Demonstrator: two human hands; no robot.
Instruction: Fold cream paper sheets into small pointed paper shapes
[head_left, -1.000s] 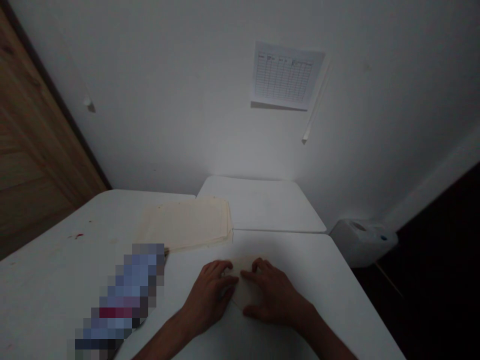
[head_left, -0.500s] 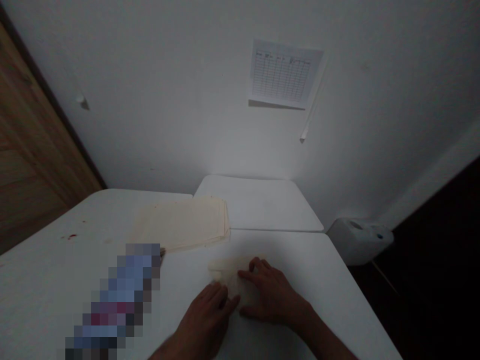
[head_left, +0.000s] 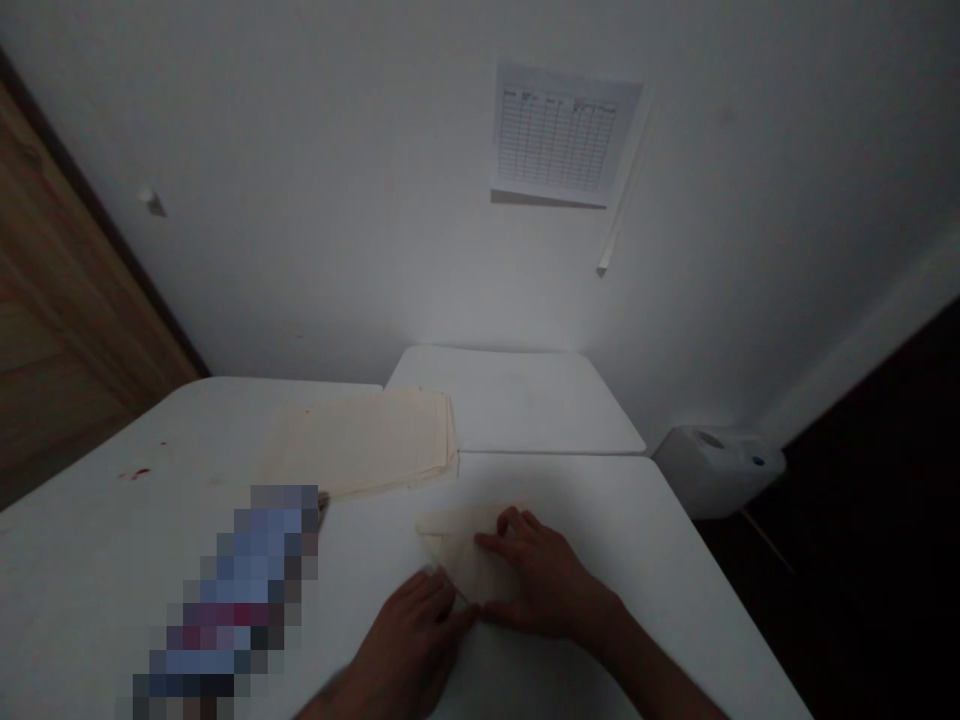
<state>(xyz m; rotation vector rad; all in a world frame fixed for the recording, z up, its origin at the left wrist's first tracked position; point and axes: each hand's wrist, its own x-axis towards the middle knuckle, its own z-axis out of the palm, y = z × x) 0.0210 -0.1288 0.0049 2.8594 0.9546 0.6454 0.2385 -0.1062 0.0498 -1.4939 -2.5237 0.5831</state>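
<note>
A thin cream-coloured sheet (head_left: 465, 552), folded over at its left side into a pointed shape, lies on the white table in front of me. My left hand (head_left: 420, 620) is at its lower left edge, fingers curled together and thumb reaching to the lower point. Over its right part rests my right hand (head_left: 544, 575); the index finger presses on the sheet, and the thumb, spread apart from it, touches the lower corner near my left thumb. Part of the sheet is hidden under the right hand. Farther off lies a stack of similar cream sheets (head_left: 360, 440).
A pixelated bluish object (head_left: 240, 590) lies to the left on the white table (head_left: 360, 550). A smaller white panel (head_left: 517, 400) adjoins the wall, where a printed chart (head_left: 559, 135) hangs. Off the right edge is a white container (head_left: 716, 475). Reddish marks dot the far left tabletop.
The sheet's left side now lies flatter, with a straight slanting edge down to the thumbs. My left thumb has moved down to meet my right thumb. The view has shifted slightly.
</note>
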